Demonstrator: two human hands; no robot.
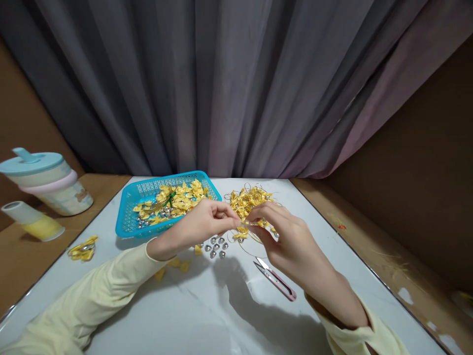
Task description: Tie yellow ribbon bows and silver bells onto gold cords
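My left hand [216,219] reaches in with thumb and fingertips pinched together. Opposite it, my right hand [283,231] is pinched too, its fingertips almost meeting the left ones. Thin gold cord [242,252] loops down beneath the right fingers, which seem to hold part of it. A small yellow bow [242,230] shows just below the fingertips; whether it is held or hangs on the cord I cannot tell. Behind the hands lies a pile of yellow bows [246,199] with gold cord. Several silver beads [214,246] sit on the table below my left hand.
A blue basket [127,227] with yellow bows and silver beads stands at back left. Pink-handled thread snips [277,282] lie near my right hand. A finished-looking yellow bundle [84,248], a tumbler [62,187] and a yellow-and-white bottle [35,222] are left. A curtain [221,88] hangs behind.
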